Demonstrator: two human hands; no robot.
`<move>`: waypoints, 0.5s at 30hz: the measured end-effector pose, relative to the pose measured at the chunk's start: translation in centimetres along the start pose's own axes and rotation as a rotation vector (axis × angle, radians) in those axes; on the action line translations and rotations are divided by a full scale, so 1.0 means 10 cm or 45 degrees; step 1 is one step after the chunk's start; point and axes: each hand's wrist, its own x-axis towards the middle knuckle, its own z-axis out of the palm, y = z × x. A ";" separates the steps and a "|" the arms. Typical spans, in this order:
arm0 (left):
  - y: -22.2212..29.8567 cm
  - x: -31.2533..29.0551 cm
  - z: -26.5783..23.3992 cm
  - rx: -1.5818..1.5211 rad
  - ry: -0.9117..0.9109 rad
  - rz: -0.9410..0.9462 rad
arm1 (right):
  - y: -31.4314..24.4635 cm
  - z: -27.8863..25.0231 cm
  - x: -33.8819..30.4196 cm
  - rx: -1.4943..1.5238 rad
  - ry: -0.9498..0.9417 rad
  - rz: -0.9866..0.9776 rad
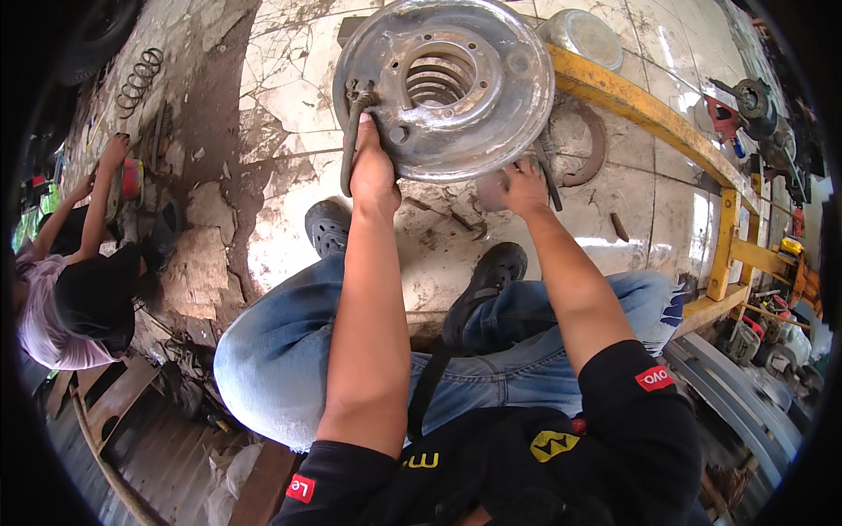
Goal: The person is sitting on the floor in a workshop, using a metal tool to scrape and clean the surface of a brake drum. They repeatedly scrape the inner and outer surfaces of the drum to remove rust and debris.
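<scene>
A large round metal plate (395, 149), grey and worn, with a central opening ringed by bolt holes, is held tilted in front of me; it looks like a drum brake backing plate. My left hand (374, 175) is closed on its lower left edge, thumb up against the face beside a dark bent hose (350, 145) with a fitting. Through the opening a thick coil spring (431, 86) shows behind. Below the plate's lower right rim is my right hand (524, 186), fingers curled. A blurred brownish piece (492, 191) is at its fingertips; its kind is unclear.
A yellow metal frame (649, 103) runs from behind the plate to the right. A curved brake shoe (593, 145) and a round pan (586, 39) lie on the tiles. Another person (74, 289) crouches at left, near a loose coil spring (140, 81). Tools and parts crowd the right side.
</scene>
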 end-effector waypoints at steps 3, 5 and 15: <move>0.04 -0.07 0.05 -0.008 -0.019 0.000 | -0.25 0.12 0.02 -0.066 -0.110 -0.004; 0.03 -0.04 0.09 -0.015 0.013 0.047 | -0.28 0.13 0.08 -0.065 -0.128 0.093; -0.13 0.21 -0.02 -0.153 -0.002 0.085 | 0.18 -1.25 -0.06 0.322 -0.062 0.021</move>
